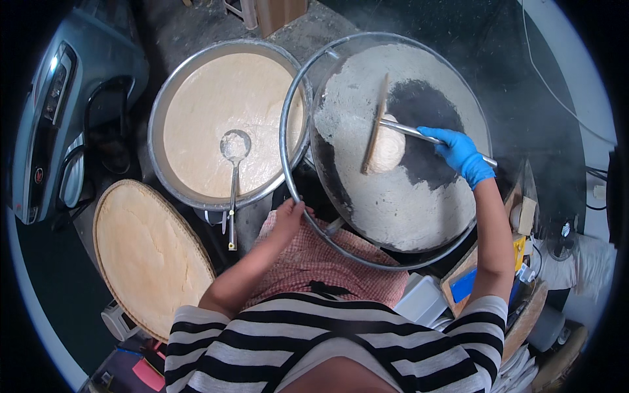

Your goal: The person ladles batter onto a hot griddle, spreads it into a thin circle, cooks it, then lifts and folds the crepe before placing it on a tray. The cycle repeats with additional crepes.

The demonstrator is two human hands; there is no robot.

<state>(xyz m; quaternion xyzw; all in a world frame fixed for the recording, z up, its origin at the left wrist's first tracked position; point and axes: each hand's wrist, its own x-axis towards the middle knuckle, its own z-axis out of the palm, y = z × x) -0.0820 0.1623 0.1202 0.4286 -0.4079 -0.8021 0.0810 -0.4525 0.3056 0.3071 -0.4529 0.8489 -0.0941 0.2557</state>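
Pale batter mound point(388, 152) lies near the round dark griddle's point(426, 105) centre; closest blue-gloved right hand point(458, 153), over its right side, clamps T-shaped wood-and-metal spreader point(397, 127); bare left hand's point(288, 221) grip, lower-left, unclear.

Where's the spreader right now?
Head view, right of centre: the spreader is over the griddle, its handle in the gloved right hand, its blade along the batter blob's left side.

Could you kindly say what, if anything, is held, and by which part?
Right grip holds the spreader by its handle, toward the free end; whether left grip holds the ring is unclear.
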